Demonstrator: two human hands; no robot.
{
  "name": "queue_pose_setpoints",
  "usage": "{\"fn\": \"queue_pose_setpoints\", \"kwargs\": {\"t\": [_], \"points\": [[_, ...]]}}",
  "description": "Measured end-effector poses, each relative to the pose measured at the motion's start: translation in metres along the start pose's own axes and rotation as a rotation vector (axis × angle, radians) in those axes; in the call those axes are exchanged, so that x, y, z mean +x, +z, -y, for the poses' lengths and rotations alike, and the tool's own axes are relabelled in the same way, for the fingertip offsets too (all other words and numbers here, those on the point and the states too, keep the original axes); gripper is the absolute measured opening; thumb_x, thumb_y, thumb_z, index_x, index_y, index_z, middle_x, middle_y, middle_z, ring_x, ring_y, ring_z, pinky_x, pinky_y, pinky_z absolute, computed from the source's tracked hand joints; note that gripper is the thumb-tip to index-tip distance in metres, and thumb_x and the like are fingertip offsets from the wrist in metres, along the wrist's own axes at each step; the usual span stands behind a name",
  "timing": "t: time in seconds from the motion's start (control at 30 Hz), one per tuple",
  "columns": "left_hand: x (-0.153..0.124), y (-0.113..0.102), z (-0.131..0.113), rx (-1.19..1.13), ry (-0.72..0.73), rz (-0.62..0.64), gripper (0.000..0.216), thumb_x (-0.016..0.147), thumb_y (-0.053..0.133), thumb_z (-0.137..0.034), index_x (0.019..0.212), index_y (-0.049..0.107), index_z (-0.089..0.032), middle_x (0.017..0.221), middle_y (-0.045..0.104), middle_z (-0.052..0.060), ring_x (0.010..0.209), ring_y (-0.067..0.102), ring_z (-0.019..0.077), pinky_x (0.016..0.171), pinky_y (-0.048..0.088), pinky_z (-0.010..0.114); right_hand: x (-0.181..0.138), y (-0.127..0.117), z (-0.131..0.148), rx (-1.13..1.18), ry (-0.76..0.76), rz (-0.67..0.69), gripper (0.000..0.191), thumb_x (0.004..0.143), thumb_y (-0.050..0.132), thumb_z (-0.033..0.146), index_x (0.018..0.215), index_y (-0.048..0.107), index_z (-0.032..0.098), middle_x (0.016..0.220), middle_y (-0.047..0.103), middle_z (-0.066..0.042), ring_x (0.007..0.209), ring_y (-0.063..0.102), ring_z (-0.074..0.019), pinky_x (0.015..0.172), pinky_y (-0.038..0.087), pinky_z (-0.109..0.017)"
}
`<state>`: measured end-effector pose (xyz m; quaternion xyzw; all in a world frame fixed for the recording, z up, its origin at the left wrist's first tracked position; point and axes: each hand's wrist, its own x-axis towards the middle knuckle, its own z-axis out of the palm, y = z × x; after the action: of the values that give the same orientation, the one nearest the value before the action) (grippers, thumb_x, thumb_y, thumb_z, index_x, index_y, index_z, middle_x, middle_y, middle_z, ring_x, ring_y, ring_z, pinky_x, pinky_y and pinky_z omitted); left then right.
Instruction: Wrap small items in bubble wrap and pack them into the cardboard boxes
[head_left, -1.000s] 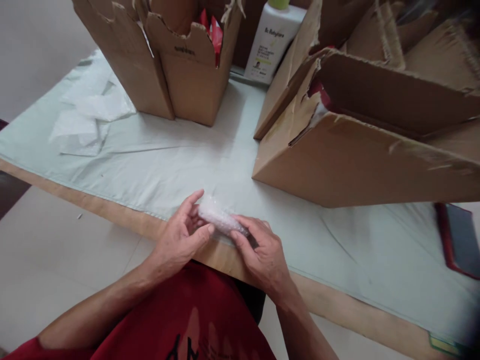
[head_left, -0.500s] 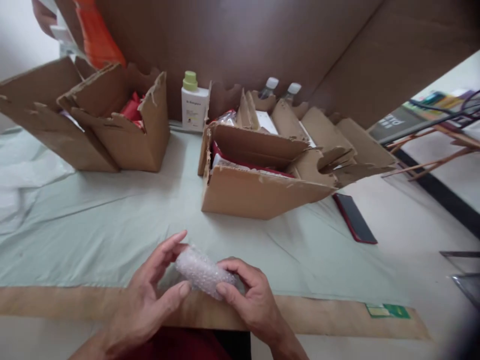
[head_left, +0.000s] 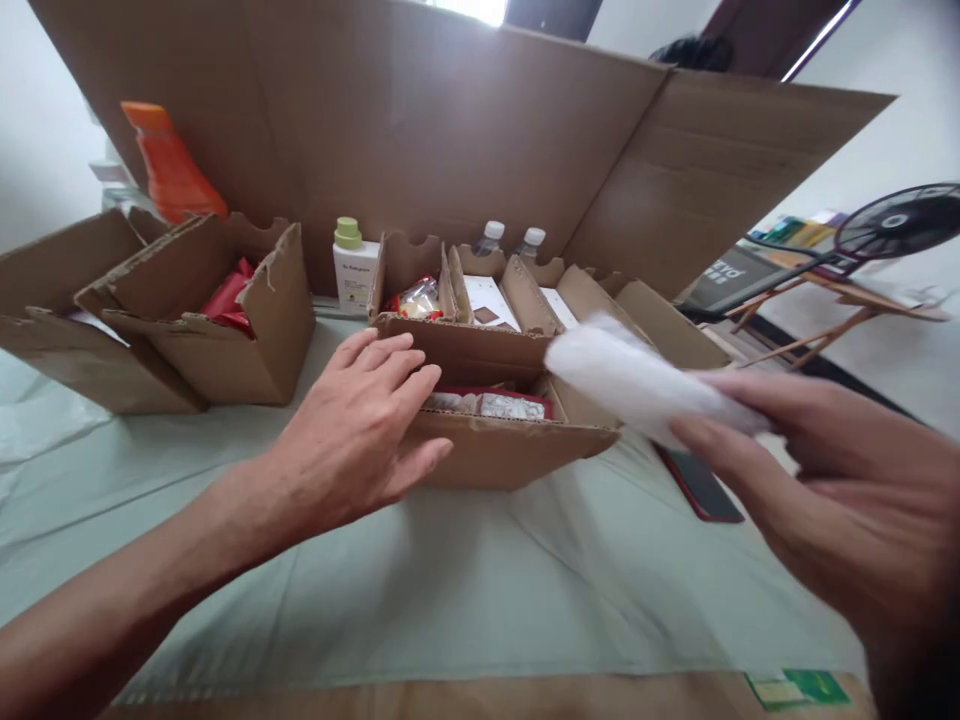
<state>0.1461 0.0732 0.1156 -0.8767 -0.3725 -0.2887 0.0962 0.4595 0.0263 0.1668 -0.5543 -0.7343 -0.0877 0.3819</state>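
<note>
My right hand (head_left: 832, 480) holds a bubble-wrapped roll (head_left: 637, 385), blurred, raised over the right end of the middle cardboard box (head_left: 502, 450). My left hand (head_left: 360, 430) reaches forward with its fingers spread, resting against the front left corner of that box. Inside the box lie red-edged packets (head_left: 491, 403). A second open cardboard box (head_left: 217, 340) with red packets in it stands to the left.
A white bottle with a green cap (head_left: 352, 268) and two capped bottles (head_left: 491, 238) stand at the back against a tall cardboard wall (head_left: 420, 130). A dark phone (head_left: 701, 485) lies right of the middle box. An orange spray bottle (head_left: 169, 165) is at back left. A fan (head_left: 896, 222) stands at right.
My head has lifted. My left hand let go of the bubble-wrapped roll and reached to the middle box. My right hand carried the roll up and to the right.
</note>
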Motion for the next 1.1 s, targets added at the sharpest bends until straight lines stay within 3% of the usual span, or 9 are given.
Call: {"fn": "queue_pose_setpoints", "kwargs": {"t": [0.1,0.17,0.3,0.43,0.5,0.63,0.83,0.93,1.1], "points": [[0.007,0.011,0.004,-0.01,-0.002,0.068,0.033,0.09,0.065,-0.037,0.113,0.069,-0.014,0.108,0.075,0.015,0.109,0.069,0.0357,0.109,0.045,0.061,0.049,0.03,-0.002,-0.048,-0.268,0.243,0.026,0.104,0.056,0.041,0.115,0.074,0.026,0.096,0.076,-0.002,0.07,0.066,-0.0147,0.057,0.046,-0.032],[0.008,0.014,0.003,-0.028,-0.013,0.063,0.029,0.091,0.063,-0.036,0.109,0.07,-0.015,0.1,0.075,0.013,0.099,0.07,0.0322,0.107,0.047,0.059,0.072,0.059,0.002,-0.153,-0.418,0.368,0.017,0.101,0.06,0.029,0.109,0.073,0.023,0.094,0.077,-0.003,0.073,0.068,-0.0185,0.059,0.045,-0.033],[0.007,0.014,0.001,-0.056,-0.031,0.05,0.026,0.093,0.06,-0.036,0.104,0.071,-0.015,0.094,0.074,0.011,0.093,0.069,0.029,0.107,0.046,0.057,0.094,0.105,0.021,-0.483,-0.467,0.667,0.004,0.092,0.068,0.019,0.09,0.071,0.02,0.077,0.074,-0.003,0.064,0.067,-0.0211,0.052,0.032,-0.031],[0.009,0.013,0.001,-0.076,-0.051,0.078,0.025,0.093,0.059,-0.033,0.103,0.072,-0.014,0.091,0.073,0.01,0.09,0.068,0.0278,0.109,0.045,0.057,0.103,0.113,0.043,-0.644,-0.478,0.931,0.012,0.091,0.065,0.013,0.085,0.073,0.02,0.073,0.073,-0.005,0.065,0.068,-0.0219,0.052,0.028,-0.031],[0.01,0.012,0.001,-0.089,-0.049,0.074,0.023,0.093,0.059,-0.032,0.101,0.071,-0.014,0.09,0.073,0.009,0.089,0.068,0.0271,0.109,0.044,0.057,0.104,0.111,0.051,-0.696,-0.509,0.957,0.014,0.088,0.066,0.009,0.084,0.074,0.019,0.078,0.075,-0.008,0.07,0.069,-0.024,0.053,0.031,-0.032],[0.009,0.013,0.0,-0.106,-0.047,0.069,0.019,0.091,0.061,-0.031,0.095,0.071,-0.016,0.087,0.072,0.008,0.088,0.067,0.0266,0.11,0.044,0.056,0.102,0.111,0.054,-0.679,-0.603,0.88,0.016,0.087,0.066,0.006,0.088,0.076,0.018,0.09,0.077,-0.011,0.082,0.07,-0.0269,0.058,0.035,-0.032],[0.008,0.014,0.0,-0.097,-0.055,0.051,0.021,0.091,0.061,-0.031,0.098,0.071,-0.014,0.087,0.072,0.009,0.086,0.067,0.0275,0.108,0.044,0.057,0.104,0.121,0.038,-0.557,-0.471,0.915,0.013,0.096,0.061,0.015,0.098,0.074,0.019,0.073,0.073,-0.005,0.063,0.062,-0.0195,0.055,0.026,-0.03],[0.008,0.014,-0.001,-0.101,-0.05,0.058,0.02,0.09,0.062,-0.032,0.094,0.071,-0.015,0.085,0.072,0.008,0.087,0.067,0.0276,0.108,0.044,0.058,0.104,0.124,0.041,-0.571,-0.496,0.899,0.015,0.098,0.061,0.017,0.106,0.073,0.018,0.078,0.074,-0.006,0.066,0.064,-0.0203,0.054,0.024,-0.031],[0.007,0.012,-0.002,-0.102,-0.049,0.056,0.017,0.09,0.06,-0.03,0.092,0.07,-0.016,0.086,0.071,0.008,0.087,0.066,0.0267,0.108,0.044,0.057,0.103,0.127,0.046,-0.617,-0.561,0.937,0.018,0.093,0.063,0.011,0.098,0.078,0.019,0.08,0.077,-0.008,0.072,0.069,-0.0226,0.059,0.034,-0.03]]}}
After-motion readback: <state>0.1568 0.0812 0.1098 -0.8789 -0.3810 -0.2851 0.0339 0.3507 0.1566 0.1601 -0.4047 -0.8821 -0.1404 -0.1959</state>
